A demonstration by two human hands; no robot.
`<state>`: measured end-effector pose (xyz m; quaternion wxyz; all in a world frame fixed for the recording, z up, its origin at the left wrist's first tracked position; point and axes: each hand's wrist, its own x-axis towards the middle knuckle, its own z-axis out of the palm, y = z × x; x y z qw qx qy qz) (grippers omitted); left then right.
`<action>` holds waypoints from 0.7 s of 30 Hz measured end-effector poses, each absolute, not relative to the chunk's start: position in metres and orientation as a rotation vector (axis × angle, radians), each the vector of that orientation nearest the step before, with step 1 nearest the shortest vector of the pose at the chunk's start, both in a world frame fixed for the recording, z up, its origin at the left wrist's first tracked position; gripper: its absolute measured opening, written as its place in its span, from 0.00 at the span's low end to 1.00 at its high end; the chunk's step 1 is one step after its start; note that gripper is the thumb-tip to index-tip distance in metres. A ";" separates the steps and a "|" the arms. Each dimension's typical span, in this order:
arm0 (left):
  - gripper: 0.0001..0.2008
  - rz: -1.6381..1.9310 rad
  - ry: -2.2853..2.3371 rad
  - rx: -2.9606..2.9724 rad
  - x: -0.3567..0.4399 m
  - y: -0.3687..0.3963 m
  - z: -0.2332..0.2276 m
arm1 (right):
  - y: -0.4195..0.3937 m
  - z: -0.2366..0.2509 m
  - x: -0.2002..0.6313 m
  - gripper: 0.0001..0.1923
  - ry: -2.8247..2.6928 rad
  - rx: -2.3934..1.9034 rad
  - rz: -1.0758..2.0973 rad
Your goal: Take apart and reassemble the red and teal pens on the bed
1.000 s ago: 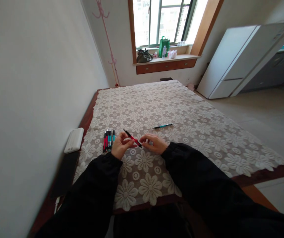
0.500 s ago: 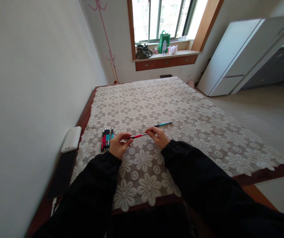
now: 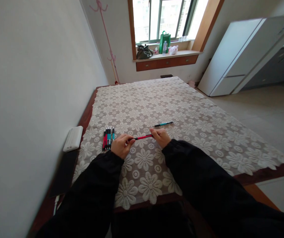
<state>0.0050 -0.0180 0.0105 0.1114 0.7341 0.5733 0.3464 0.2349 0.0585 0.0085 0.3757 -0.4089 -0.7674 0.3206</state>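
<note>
A red and black pen (image 3: 142,137) is stretched level between my two hands, just above the lace tablecloth (image 3: 149,188). My left hand (image 3: 122,145) pinches its left end between thumb and fingers. At the other end, the fingers of my right hand (image 3: 160,137) are closed on it. Beyond my right hand a teal and black pen (image 3: 164,124) lies on the cloth. To the left of my left hand, several red and teal pens (image 3: 106,138) lie side by side in a row, partly covered by that hand.
A white power bank (image 3: 73,138) and a flat black device (image 3: 64,173) with a white cable (image 3: 55,205) sit along the table's left edge by the wall. Farther off stand a pink coat rack (image 3: 107,36), a windowsill with bags (image 3: 144,52) and a white refrigerator (image 3: 231,59).
Both hands have shifted slightly right with the red pen. My right fingers have changed their grip at its right end, and the pen looks turned about its length.
</note>
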 end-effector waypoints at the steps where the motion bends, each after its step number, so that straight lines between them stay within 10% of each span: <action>1: 0.11 0.994 1.694 2.175 0.005 -0.018 0.012 | 0.058 0.009 0.235 0.34 -1.972 -1.036 0.829; 21: 0.22 0.781 1.583 2.115 0.008 -0.020 0.017 | 0.054 0.009 0.236 0.26 -2.123 -0.874 0.760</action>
